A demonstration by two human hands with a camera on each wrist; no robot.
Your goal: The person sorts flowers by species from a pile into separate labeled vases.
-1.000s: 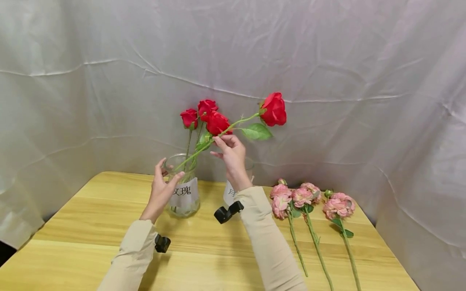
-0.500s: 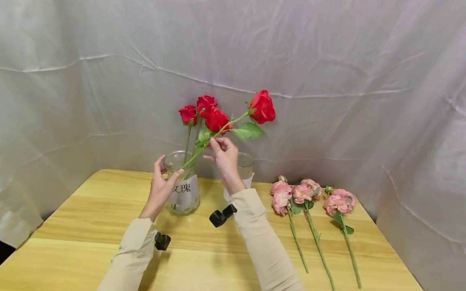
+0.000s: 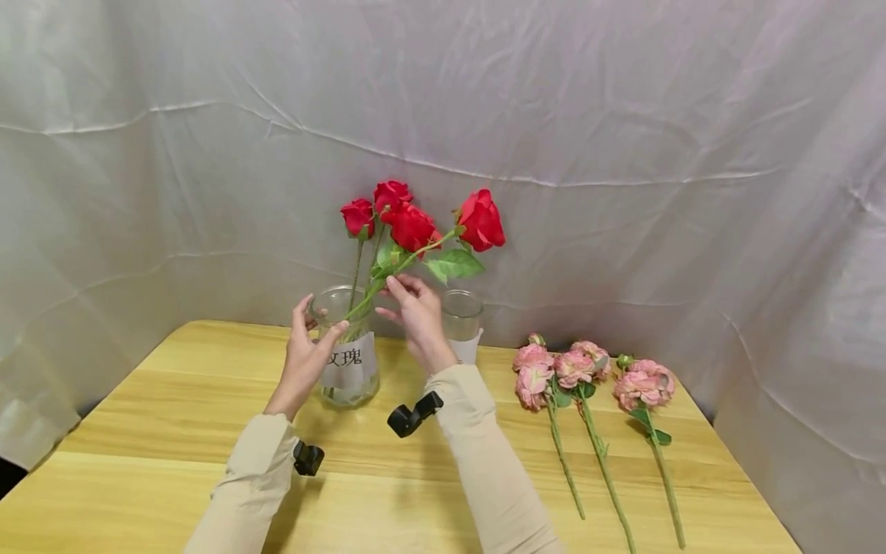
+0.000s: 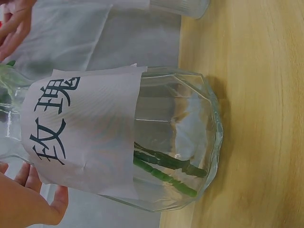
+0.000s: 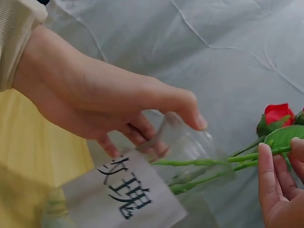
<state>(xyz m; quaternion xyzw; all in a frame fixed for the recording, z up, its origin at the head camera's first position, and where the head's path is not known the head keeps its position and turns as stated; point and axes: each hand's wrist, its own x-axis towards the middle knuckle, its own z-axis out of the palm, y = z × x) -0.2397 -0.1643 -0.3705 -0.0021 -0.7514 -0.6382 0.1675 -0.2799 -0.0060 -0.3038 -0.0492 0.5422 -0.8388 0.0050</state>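
My left hand point(image 3: 309, 358) grips the neck of a clear glass vase point(image 4: 175, 123), thumb at the front and fingers behind. A white paper label point(image 4: 85, 133) with dark characters wraps the vase. Between the thumb and fingers of my right hand point(image 3: 418, 319) is the green stem of a red rose point(image 3: 481, 221). This rose leans right, its lower stem point(image 5: 190, 162) inside the vase mouth. Several more red roses point(image 3: 358, 218) stand in the same vase. Cut stem ends point(image 4: 180, 166) show through the glass near the bottom.
A second glass vase point(image 3: 462, 308) with a white label stands behind my right hand. Several pink flowers point(image 3: 644, 385) lie on the wooden table point(image 3: 388, 492) at the right. A grey cloth backdrop point(image 3: 588, 115) rises behind the table.
My right hand has moved left and down with the rose, whose head has shifted left. More of the second vase now shows. My left hand stays at the vase neck.
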